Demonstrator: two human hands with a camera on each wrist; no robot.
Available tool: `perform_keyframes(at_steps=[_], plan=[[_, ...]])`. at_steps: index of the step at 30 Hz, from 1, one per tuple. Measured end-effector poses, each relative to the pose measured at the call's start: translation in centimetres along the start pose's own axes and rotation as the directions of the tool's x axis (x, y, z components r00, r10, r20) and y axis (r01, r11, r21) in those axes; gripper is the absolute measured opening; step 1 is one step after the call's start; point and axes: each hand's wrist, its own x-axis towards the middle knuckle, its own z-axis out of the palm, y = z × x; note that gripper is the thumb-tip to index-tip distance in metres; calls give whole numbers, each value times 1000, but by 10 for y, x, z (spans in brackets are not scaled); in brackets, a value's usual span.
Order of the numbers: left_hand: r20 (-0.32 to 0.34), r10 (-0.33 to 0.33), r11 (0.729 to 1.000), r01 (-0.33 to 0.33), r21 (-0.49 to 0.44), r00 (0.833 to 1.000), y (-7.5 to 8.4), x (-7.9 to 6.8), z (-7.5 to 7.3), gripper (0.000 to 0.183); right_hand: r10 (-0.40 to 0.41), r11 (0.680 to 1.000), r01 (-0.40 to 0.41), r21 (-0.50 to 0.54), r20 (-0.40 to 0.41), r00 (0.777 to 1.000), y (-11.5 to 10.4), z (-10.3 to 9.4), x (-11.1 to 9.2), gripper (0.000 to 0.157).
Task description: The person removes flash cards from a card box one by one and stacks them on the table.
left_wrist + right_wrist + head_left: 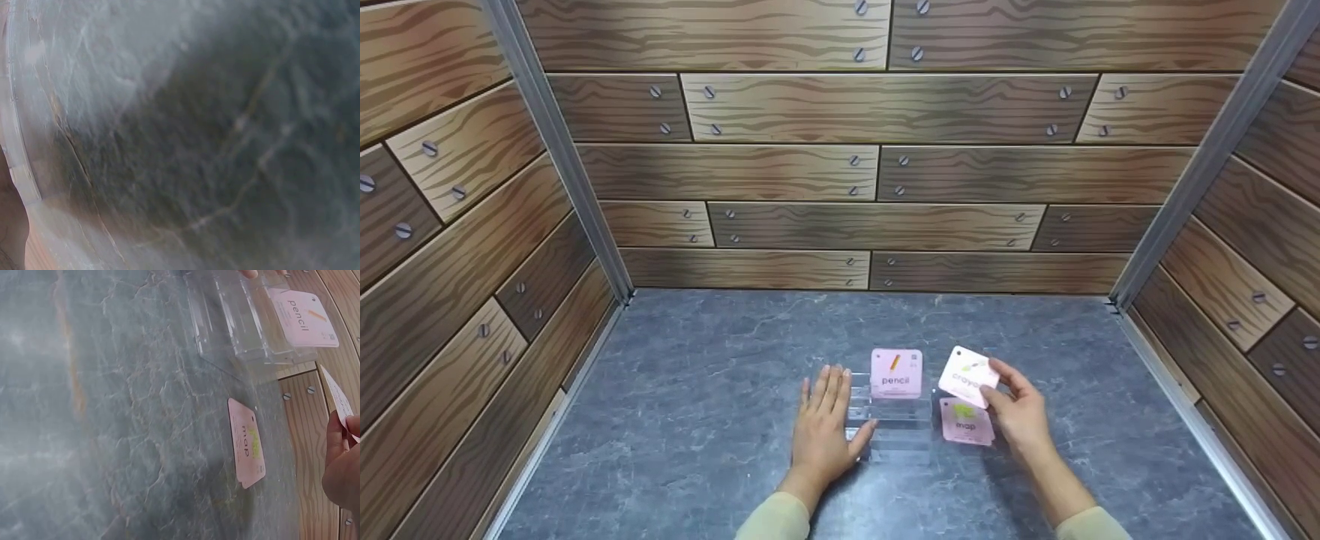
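Observation:
A clear tiered plastic stand [900, 435] is on the grey table, with a pink "pencil" card [895, 373] upright in its back tier. My left hand [823, 431] lies along the stand's left side, fingers straight and thumb over its front. Between thumb and fingers my right hand [1020, 412] pinches a "crayon" card [966, 375], tilted, to the right of the stand. Just below it a pink "map" card [966, 424] lies on the table, another card's edge peeking out under it. The right wrist view shows the held card [339, 400] nearly edge-on.
Wood-plank panels [810, 172] wall the back and both sides, with metal strips [562, 150] along the corners. The grey marbled tabletop [697, 375] stretches around the stand. In the left wrist view there is mostly blurred tabletop, with the stand's edge at far left.

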Motion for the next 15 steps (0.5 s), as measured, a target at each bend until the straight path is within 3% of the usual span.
perform_keyframes(at_steps=[9, 15], plan=[[-9, 9, 1000, -9, 5, 1000, 0, 0, 0, 93, 2, 999, -2, -42, 9, 1000, 9, -13, -5, 53], [-22, 15, 1000, -14, 9, 1000, 0, -2, 1, 92, 5, 1000, -5, -16, 42, 999, 16, -21, -6, 55]])
